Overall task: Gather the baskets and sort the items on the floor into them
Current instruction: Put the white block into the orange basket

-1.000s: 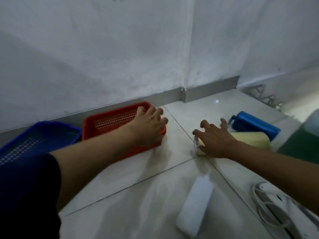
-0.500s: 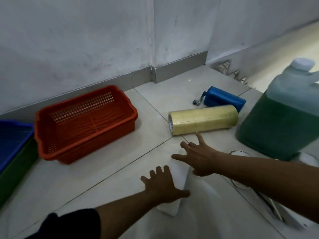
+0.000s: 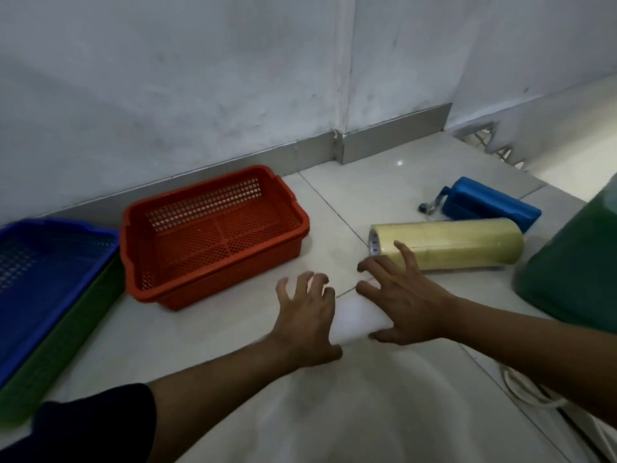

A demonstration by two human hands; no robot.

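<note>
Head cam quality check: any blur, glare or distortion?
Head view: dim, flat light; motion blur on the left hand fingers and the white block between both hands; small glare spot on the floor tile; wide-angle bowing at the edges.

Pale tiled floor (image 3: 384,182) bearing red basket (image 3: 213,235), blue basket (image 3: 40,262) (nested in green basket (image 3: 63,342)), tape roll (image 3: 467,243), blue case (image 3: 490,208), green jug (image 3: 574,272), white block (image 3: 359,319).
</note>
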